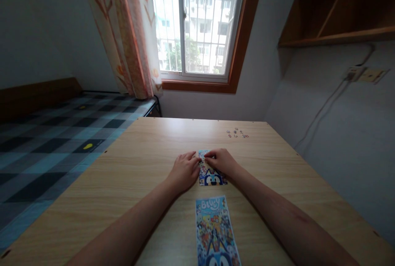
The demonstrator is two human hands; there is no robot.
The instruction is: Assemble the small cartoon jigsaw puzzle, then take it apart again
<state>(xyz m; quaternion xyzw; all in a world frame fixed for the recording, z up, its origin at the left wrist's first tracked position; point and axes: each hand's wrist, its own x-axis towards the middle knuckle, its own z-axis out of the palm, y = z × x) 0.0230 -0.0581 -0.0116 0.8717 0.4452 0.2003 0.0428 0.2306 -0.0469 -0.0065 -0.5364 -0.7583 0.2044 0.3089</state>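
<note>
A partly covered jigsaw puzzle [212, 180] lies on the wooden table, with a blue cartoon dog face at its near end. My left hand [185, 170] rests along its left side, fingers stretched and the fingertips touching the edge. Over its upper right part, my right hand [222, 161] has thumb and index finger pinched together; whatever is between them is too small to make out. Closer to me lies a printed picture sheet [215, 229] reading "Bluey", showing a similar dog face below a crowd of small figures.
Several loose puzzle pieces [235, 132] are scattered near the table's far right. The wooden table [148, 146] reaches toward a window [203, 23] with a flowered curtain [129, 31]. A bed with a checked cover [61, 134] stands left; a shelf [336, 37] hangs right.
</note>
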